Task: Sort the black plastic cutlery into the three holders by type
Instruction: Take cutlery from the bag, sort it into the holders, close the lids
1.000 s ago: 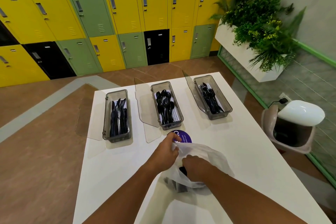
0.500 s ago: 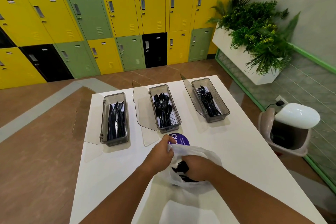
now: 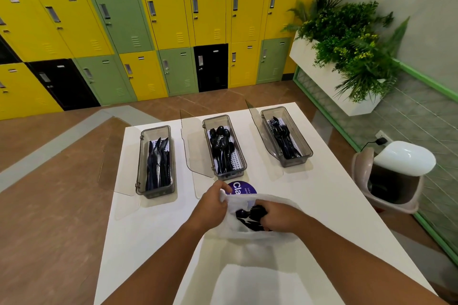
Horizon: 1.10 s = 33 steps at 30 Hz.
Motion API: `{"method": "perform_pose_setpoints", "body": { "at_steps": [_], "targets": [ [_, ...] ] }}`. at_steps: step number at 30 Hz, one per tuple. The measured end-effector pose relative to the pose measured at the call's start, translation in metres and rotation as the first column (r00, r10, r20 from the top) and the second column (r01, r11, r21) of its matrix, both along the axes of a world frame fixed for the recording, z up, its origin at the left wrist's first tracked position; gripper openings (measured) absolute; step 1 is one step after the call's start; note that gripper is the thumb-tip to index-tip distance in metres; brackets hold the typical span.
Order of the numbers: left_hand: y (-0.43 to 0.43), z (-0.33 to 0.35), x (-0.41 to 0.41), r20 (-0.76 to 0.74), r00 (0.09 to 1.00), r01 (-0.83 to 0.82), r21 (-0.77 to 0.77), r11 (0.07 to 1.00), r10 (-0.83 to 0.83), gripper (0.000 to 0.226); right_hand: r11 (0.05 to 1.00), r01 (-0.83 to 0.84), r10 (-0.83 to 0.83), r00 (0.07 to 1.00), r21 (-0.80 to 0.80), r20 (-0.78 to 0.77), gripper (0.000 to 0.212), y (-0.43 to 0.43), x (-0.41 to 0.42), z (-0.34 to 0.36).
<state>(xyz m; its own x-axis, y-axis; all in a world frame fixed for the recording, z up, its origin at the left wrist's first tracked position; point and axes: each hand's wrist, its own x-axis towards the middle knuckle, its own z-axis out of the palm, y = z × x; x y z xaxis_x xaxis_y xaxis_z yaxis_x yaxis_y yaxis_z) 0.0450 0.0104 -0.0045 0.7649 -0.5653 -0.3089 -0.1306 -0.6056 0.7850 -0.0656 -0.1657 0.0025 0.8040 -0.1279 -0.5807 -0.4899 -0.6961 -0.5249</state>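
Note:
Three clear grey holders with open lids stand in a row on the white table (image 3: 148, 230). The left holder (image 3: 141, 163) has black knives, the middle holder (image 3: 241, 161) black spoons, the right holder (image 3: 301, 141) black forks. A white plastic bag (image 3: 257, 240) lies near me. My left hand (image 3: 210, 208) pinches the bag's rim and holds it open. My right hand (image 3: 282, 215) reaches inside and closes on a bunch of black cutlery (image 3: 247, 218); spoon shapes show among it.
A round purple sticker (image 3: 244, 188) lies on the table behind the bag. A bin with a white swing lid (image 3: 404, 158) stands on the floor to the right. Lockers line the far wall, and a planter hangs at the right.
My right hand has drawn the black cutlery up toward the bag's mouth, so more of it shows. My left hand keeps its hold on the rim.

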Motion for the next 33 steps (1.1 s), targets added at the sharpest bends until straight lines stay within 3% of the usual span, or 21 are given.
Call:
{"method": "perform_pose_setpoints", "body": {
  "at_steps": [4,7,9,12,16,21,26,30,33],
  "targets": [
    [-0.002,0.004,0.000,-0.061,0.998,0.020,-0.039,0.999,-0.022,0.020,0.994,0.030,-0.032,0.999,-0.105,-0.019,0.048,-0.005,-0.001,0.000],
    [-0.003,0.008,-0.004,-0.089,0.994,0.065,-0.021,0.998,-0.066,0.022,0.994,0.090,-0.090,0.996,-0.068,0.009,0.058,-0.004,-0.002,0.002],
    [-0.003,0.006,-0.004,-0.055,0.997,0.064,0.035,0.997,-0.062,0.030,0.994,0.112,-0.112,0.994,0.001,-0.010,0.053,-0.004,-0.002,0.002],
    [-0.005,0.001,-0.004,0.013,0.998,0.060,0.104,0.993,-0.062,0.015,0.992,0.122,-0.122,0.992,0.025,-0.022,0.048,-0.004,-0.001,0.003],
    [-0.013,-0.002,-0.011,0.071,0.997,0.007,0.107,0.994,-0.014,0.035,0.991,0.128,-0.130,0.991,0.043,0.033,0.036,0.003,0.004,0.004],
    [-0.019,-0.002,-0.014,0.066,0.995,0.072,0.124,0.990,-0.081,0.039,0.988,0.144,-0.144,0.989,0.052,0.012,0.032,0.014,0.007,-0.003],
    [-0.014,0.000,-0.009,0.099,0.995,0.006,0.122,0.993,-0.018,0.032,0.986,0.134,-0.131,0.991,0.096,-0.041,0.023,0.013,0.002,-0.007],
    [-0.005,-0.011,-0.003,0.098,0.995,-0.050,0.156,0.986,0.034,0.019,0.992,0.075,-0.071,0.997,0.104,-0.038,0.032,0.000,-0.005,0.000],
    [-0.003,-0.014,-0.005,0.066,0.998,-0.030,0.172,0.985,0.019,0.016,0.963,0.149,-0.155,0.988,0.223,0.010,0.029,-0.005,-0.006,0.009]
  ]
}}
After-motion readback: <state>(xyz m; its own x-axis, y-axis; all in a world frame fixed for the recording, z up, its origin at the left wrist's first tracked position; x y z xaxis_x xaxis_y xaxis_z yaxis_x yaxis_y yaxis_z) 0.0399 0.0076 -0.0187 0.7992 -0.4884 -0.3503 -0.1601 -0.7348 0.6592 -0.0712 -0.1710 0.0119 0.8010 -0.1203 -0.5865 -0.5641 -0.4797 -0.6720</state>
